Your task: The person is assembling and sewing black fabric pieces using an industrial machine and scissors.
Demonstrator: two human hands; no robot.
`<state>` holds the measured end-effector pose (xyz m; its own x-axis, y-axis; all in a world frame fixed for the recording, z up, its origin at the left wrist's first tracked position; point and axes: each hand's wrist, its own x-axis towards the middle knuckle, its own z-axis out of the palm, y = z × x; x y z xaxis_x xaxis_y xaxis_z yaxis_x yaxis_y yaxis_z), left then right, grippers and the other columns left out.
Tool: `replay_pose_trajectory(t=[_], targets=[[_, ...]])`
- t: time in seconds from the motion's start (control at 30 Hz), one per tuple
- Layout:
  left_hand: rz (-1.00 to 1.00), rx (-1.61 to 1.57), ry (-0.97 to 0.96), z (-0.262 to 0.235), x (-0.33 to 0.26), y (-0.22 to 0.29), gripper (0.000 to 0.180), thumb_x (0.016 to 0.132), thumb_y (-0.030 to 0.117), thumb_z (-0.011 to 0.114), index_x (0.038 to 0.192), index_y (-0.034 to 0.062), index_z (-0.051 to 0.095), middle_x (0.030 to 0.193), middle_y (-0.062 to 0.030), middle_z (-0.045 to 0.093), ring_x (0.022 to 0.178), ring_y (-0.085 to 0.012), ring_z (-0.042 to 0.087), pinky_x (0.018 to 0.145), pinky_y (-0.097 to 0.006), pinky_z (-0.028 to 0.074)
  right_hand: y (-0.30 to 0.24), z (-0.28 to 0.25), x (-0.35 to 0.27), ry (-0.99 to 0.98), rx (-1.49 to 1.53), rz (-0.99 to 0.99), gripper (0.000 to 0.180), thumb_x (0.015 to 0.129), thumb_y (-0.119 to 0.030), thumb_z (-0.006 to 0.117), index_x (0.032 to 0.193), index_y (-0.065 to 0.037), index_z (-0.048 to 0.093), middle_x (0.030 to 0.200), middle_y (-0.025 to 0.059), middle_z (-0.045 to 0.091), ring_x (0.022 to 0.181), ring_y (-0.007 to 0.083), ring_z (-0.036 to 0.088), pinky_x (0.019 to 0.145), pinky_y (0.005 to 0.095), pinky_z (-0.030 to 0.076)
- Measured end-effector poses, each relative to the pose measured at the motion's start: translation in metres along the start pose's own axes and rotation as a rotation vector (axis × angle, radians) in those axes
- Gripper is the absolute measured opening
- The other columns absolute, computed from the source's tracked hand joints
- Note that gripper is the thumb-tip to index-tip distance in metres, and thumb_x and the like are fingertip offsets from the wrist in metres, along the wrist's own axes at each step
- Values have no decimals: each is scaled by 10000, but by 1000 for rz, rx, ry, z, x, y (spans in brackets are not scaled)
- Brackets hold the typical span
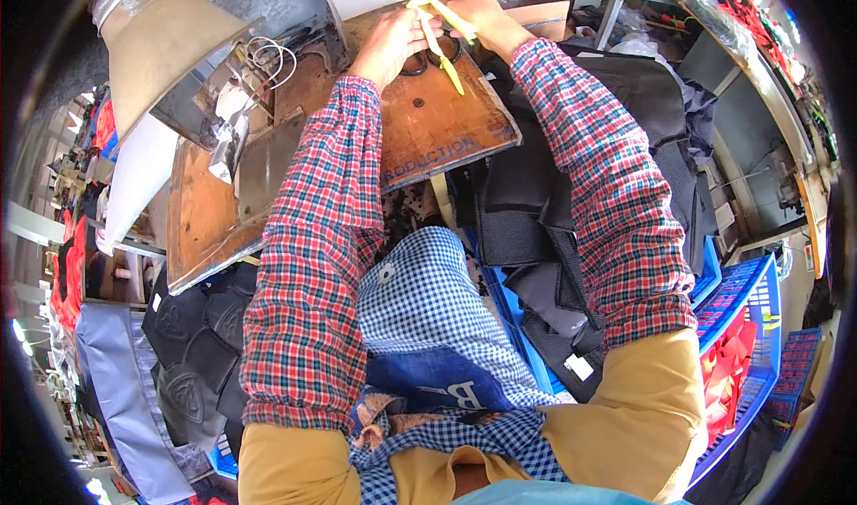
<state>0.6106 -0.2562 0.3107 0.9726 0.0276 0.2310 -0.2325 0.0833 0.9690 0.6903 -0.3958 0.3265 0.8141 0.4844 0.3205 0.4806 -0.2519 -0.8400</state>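
Up at the far end of the wooden board [428, 121]: left hand [390, 42] and right hand [476, 16] close together, both pinching a yellow strap [444, 25]. Black scissors [430, 57] just under the strap, flat on the board.

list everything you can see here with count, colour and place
yellow strap: one, yellow, held at far edge of the board
scissors: one pair, black handles, on the board under the hands
wooden board: one, brown, centre top
sewing machine: one, cream and grey, upper left
black padded pieces: a stack, black, right of the board
blue crate: one, blue, right
red items: several, red, in the crate
left hand: one, on the strap
right hand: one, pinching the strap
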Motion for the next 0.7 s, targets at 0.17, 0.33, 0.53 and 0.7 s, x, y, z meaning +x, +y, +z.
replay_pose_trajectory(t=[0.17,0.33,0.53,0.7], targets=[[-36,20,26,-2,3,-1,349,989,217,411,1169,-60,522,1128,-177,603,1044,-246,603,923,-366,485,-5,1,0,151,-379,-269,214,853,-249,635,925,-52,680,765,54,661,676,152,628,651,302,511],[-61,0,26,-7,2,-1,320,974,200,471,1154,-55,540,1129,-169,607,1057,-241,599,921,-370,492,-1,2,9,-67,72,105,147,779,-140,609,829,-26,686,769,217,649,744,397,637,662,419,508],[-248,-182,134,-17,16,-1,281,949,162,525,1160,-20,554,1082,-121,622,965,-190,607,854,-333,505,17,12,15,-133,297,-16,212,926,-168,579,1114,-177,679,947,-37,678,826,49,610,746,260,510],[-145,-5,-61,-28,18,-1,252,939,149,548,1159,26,562,912,-9,571,758,-111,542,735,-288,487,16,-5,7,-123,-95,-326,226,933,-187,577,1139,-153,664,969,35,684,894,130,632,815,277,507]])
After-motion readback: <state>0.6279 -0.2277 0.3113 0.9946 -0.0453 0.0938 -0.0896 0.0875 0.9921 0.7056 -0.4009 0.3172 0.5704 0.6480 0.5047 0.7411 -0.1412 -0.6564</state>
